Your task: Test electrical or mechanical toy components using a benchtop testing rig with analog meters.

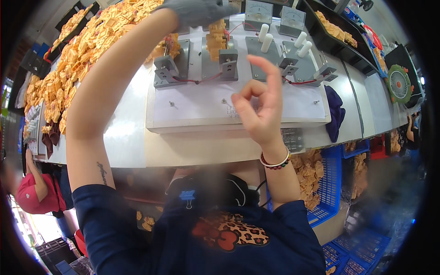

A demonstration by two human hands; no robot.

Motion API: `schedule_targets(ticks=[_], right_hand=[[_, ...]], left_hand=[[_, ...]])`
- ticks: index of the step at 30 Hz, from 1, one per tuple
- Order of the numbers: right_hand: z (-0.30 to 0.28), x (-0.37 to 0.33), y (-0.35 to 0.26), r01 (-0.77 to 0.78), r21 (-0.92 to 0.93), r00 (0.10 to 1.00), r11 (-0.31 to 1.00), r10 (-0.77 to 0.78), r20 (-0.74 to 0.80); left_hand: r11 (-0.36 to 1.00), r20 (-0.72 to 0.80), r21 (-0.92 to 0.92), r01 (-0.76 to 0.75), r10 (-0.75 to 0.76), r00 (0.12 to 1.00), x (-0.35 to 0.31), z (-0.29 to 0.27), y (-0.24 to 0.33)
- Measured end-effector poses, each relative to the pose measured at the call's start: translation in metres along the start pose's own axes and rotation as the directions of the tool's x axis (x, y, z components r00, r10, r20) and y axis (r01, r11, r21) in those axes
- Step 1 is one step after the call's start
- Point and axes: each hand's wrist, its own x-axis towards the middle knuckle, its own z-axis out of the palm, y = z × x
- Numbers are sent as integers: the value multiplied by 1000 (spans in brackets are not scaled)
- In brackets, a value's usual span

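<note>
My left hand (pixel 197 13), in a grey glove, reaches across the top edge of the view, above orange moulded plastic pieces (pixel 216 41) that stand stacked on a grey fixture block. Its fingers are partly cut off, so what they hold is unclear. My bare right hand (pixel 260 98) is raised over the front of a white-topped test board (pixel 192 107). The index finger is bent out and away from the thumb, and nothing shows between them. Behind it, grey blocks (pixel 263 50) carry white posts (pixel 266 41). Red wires (pixel 197 82) link small brackets. Two panel meters (pixel 258 13) stand at the back.
A large heap of orange plastic pieces (pixel 98 41) covers the table's left side. A dark cloth (pixel 335 112) lies by the board's right end. Beyond stand black trays (pixel 341 43) and a green fan (pixel 399 83). Blue crates (pixel 331 183) sit below. Another person (pixel 39 192) is at far left.
</note>
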Motion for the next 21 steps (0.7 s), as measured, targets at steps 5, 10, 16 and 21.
schedule_targets(ticks=[5, 10, 16, 21], right_hand=[[-3, -1, 1, -48, 150, 996, 987, 60, -73], [2, 0, -3, -102, 174, 995, 979, 103, 2], [3, 0, -5, -95, 118, 995, 988, 93, 18], [2, -1, -5, -110, 98, 994, 989, 111, -9]], left_hand=[[805, -489, -587, 85, -436, 755, -128, -54, -6], [535, -183, -411, 739, -842, 508, -242, -1, -49], [498, -64, 121, 859, -859, 507, -300, 88, -61], [556, -97, -48, 830, -829, 550, -283, 93, -64]])
